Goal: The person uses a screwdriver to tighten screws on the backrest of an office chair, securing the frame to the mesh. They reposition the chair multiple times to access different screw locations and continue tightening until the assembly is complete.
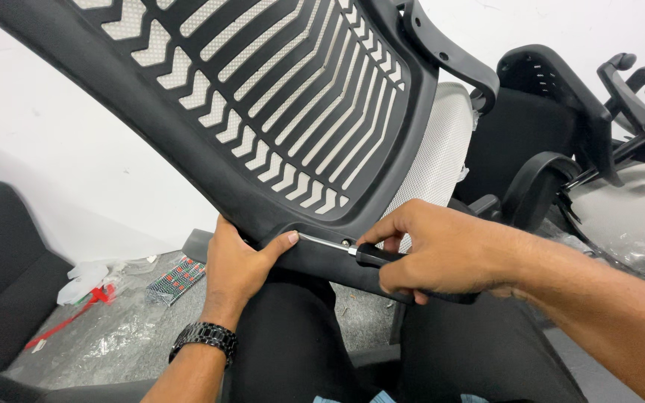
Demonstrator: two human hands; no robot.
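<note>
A black plastic chair back with slotted ribs and white mesh behind fills the upper view, resting against my lap. My left hand grips its lower edge, thumb pressed on the frame beside the tool's metal shaft. My right hand is closed around the black handle of a screwdriver, whose shaft lies almost flat along the lower rim, tip pointing left toward my left thumb. A dark wristwatch sits on my left wrist.
Other black chair parts, armrests and a chair back, stand at the right. Crumpled clear plastic wrap, a small patterned packet and red-and-white scraps lie on the floor at left. A dark seat stands at the far left.
</note>
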